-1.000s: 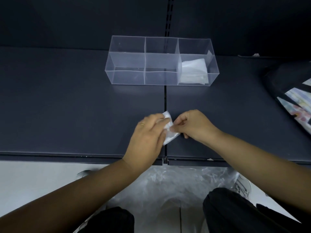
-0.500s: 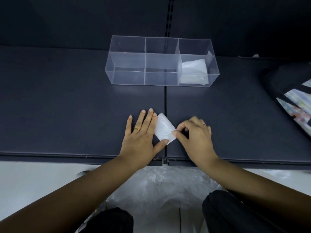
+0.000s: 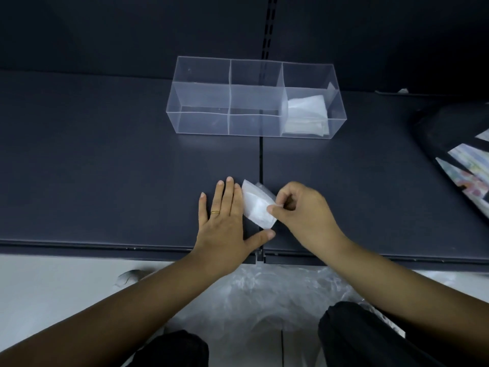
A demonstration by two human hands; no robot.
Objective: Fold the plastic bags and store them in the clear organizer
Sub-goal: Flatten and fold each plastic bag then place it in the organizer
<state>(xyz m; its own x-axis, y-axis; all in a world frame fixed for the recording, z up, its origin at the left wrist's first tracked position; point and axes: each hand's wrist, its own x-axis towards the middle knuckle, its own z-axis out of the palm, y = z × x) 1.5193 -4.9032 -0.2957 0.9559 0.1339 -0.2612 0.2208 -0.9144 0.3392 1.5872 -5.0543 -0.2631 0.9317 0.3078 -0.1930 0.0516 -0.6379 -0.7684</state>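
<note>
Head camera view, looking down at a dark grey shelf (image 3: 105, 168) made of two panels that meet at a seam running from 12 o'clock to 6 o'clock. At the centre of the view, near the front edge of the shelf, lies a small folded plastic bag (image 3: 256, 206), white and translucent, straddling the seam. The left hand (image 3: 225, 223) rests flat on the shelf at the bag's 9 o'clock side, fingers extended and close together, with the index finger's edge touching the bag and the thumb spread apart, its tip reaching under the bag's 6 o'clock corner. A gold ring (image 3: 215, 212) sits on one finger of this hand. The right hand (image 3: 304, 210) is at the bag's 3 o'clock side, its thumb and forefinger pinched together on the bag's near right edge, the other fingers curled in. At 12 o'clock from the hands, well apart from them, stands a clear organizer (image 3: 201, 102) with three compartments across. The compartment at its 3 o'clock end holds folded white bags (image 3: 307, 112); the other compartments show only the dark shelf through them. At the 3 o'clock edge of the view lies a dark bag with a pastel pattern (image 3: 465, 165). At 6 o'clock, below the shelf edge, loose crumpled clear plastic (image 3: 272, 300) lies on a pale floor (image 3: 53, 287) between the person's dark-trousered knees.
</note>
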